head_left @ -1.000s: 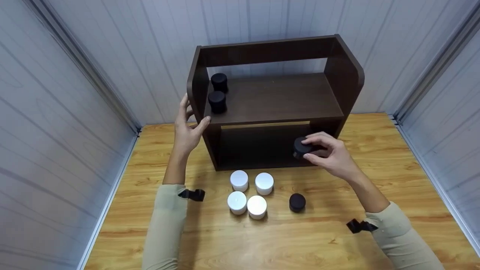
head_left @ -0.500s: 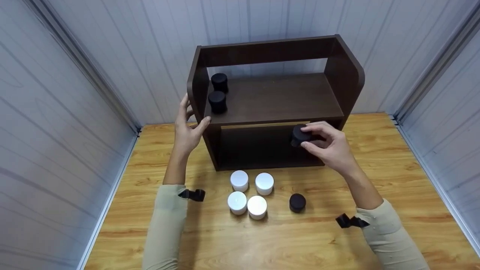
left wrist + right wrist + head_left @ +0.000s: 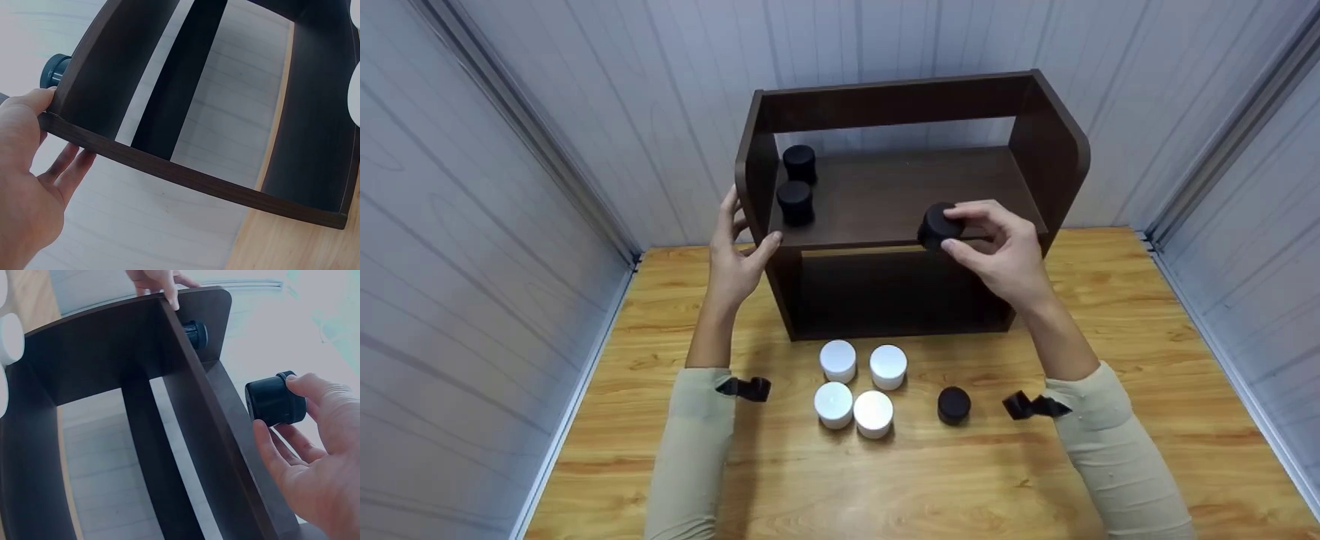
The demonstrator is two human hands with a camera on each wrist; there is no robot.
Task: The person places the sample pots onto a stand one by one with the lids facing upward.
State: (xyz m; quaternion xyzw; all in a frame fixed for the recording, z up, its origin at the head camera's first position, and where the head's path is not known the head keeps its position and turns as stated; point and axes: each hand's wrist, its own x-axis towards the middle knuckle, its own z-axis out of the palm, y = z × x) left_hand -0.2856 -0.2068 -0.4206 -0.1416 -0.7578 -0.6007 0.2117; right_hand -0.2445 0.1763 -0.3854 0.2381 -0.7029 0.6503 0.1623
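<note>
In the head view, a dark brown two-tier shelf (image 3: 930, 180) stands on the wooden table. My left hand (image 3: 735, 274) holds its left side panel, thumb at the front edge and fingers along the outer face. Thumb and fingers of my right hand (image 3: 1003, 255) pinch a black lidded jar (image 3: 939, 227), which overlaps the upper board's front edge in the head view. From the right wrist, this jar (image 3: 270, 402) appears tilted sideways beside the upper board. Two black jars (image 3: 795, 202) stand one behind the other at the upper tier's left end.
Several white lidded jars (image 3: 874, 412) are grouped on the table in front of the shelf. One more black jar (image 3: 954, 405) stands to their right. Pale panelled walls (image 3: 510, 225) enclose the table at the back and sides.
My right hand has lifted the black jar from in front of the lower tier up to the upper board's edge, drifting slightly left. My left hand has stayed in place.
</note>
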